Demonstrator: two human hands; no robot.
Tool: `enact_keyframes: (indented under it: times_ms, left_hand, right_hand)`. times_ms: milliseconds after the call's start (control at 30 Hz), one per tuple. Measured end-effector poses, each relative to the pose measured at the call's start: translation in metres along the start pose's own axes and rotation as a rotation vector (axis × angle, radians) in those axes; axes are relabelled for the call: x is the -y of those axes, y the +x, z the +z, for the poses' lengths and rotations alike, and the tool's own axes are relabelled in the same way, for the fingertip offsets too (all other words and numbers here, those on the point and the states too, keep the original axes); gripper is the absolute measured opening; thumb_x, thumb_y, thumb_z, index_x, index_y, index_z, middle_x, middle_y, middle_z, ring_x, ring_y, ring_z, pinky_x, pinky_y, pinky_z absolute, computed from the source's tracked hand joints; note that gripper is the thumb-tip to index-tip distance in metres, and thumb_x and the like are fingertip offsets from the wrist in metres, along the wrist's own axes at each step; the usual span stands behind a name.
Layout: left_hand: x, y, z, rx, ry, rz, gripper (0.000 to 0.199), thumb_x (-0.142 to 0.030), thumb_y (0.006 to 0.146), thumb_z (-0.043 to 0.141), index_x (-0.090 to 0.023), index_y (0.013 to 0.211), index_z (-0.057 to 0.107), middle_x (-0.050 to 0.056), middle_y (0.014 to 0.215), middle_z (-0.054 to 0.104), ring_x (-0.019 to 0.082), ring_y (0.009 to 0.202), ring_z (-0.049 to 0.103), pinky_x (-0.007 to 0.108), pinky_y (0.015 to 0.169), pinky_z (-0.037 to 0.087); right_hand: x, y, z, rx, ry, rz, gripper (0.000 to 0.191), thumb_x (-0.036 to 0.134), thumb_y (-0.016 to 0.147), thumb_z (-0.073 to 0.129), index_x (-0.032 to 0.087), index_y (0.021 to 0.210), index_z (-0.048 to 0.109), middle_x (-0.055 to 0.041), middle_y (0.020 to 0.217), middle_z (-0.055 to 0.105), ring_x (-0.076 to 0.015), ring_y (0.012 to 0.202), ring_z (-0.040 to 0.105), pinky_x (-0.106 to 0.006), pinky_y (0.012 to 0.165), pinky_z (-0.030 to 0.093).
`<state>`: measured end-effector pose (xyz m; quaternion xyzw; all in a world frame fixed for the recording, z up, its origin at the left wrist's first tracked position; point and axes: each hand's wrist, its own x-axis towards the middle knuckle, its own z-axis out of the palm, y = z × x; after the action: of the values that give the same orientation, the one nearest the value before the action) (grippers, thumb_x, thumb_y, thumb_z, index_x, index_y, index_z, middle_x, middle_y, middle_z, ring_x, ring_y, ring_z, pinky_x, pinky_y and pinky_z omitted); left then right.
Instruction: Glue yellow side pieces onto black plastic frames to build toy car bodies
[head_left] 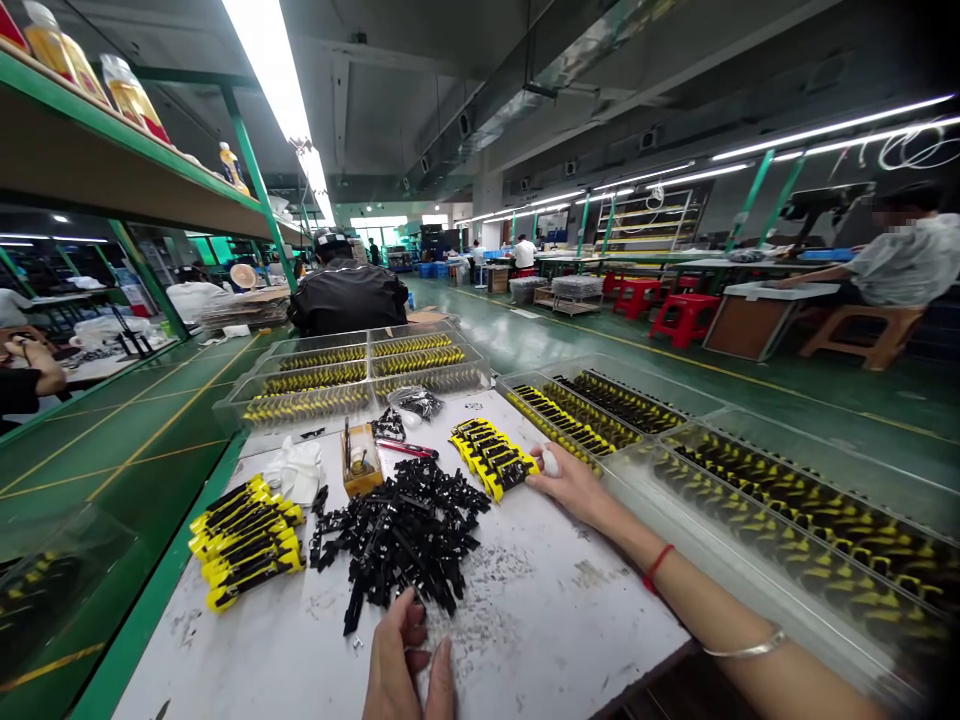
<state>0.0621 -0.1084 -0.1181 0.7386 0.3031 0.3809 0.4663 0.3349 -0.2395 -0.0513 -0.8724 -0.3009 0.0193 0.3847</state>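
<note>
My right hand (568, 482), with a white cover on one fingertip, pinches the end of the nearest yellow-and-black plastic part (516, 474) in a short row on the white tabletop. A red cord and a silver bangle circle that wrist. At the near edge of a heap of small black plastic pieces (409, 525), my left hand (405, 655) is half curled, thumb and fingers apart, with nothing visible between them. Another stack of yellow-and-black parts (247, 540) lies to the left of the heap.
Clear plastic trays (367, 372) with rows of parts stand at the back, and more trays (750, 480) line the right side. Behind the heap are a small wooden box (360, 460), a red cutter knife (407, 449) and white cloth (296, 470). A person in a black jacket (349, 290) sits ahead.
</note>
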Motion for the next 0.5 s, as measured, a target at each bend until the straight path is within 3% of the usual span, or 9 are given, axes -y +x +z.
enact_keyframes:
  times_ms: [300,500]
  left_hand:
    - [-0.013,0.0,-0.004,-0.001,0.059,-0.036,0.045,-0.042,0.083,0.05,-0.016,0.12,0.048,0.013,0.103,0.06,0.025,0.084,0.06,0.041,0.074,0.052]
    - [-0.029,-0.002,-0.015,0.055,-0.029,0.001,0.039,-0.033,0.086,0.049,-0.016,0.121,0.048,0.012,0.104,0.058,0.022,0.089,0.058,0.036,0.078,0.05]
  right_hand:
    - [0.002,-0.001,0.002,-0.075,-0.076,0.007,0.041,0.043,0.068,0.06,0.018,0.1,0.057,-0.0039,0.09,0.064,-0.0222,0.083,0.059,-0.031,0.073,0.042]
    - [0.019,-0.018,-0.007,-0.224,-0.094,0.021,0.048,0.054,0.069,0.05,0.016,0.099,0.052,-0.0166,0.11,0.059,-0.0322,0.101,0.055,-0.041,0.084,0.041]
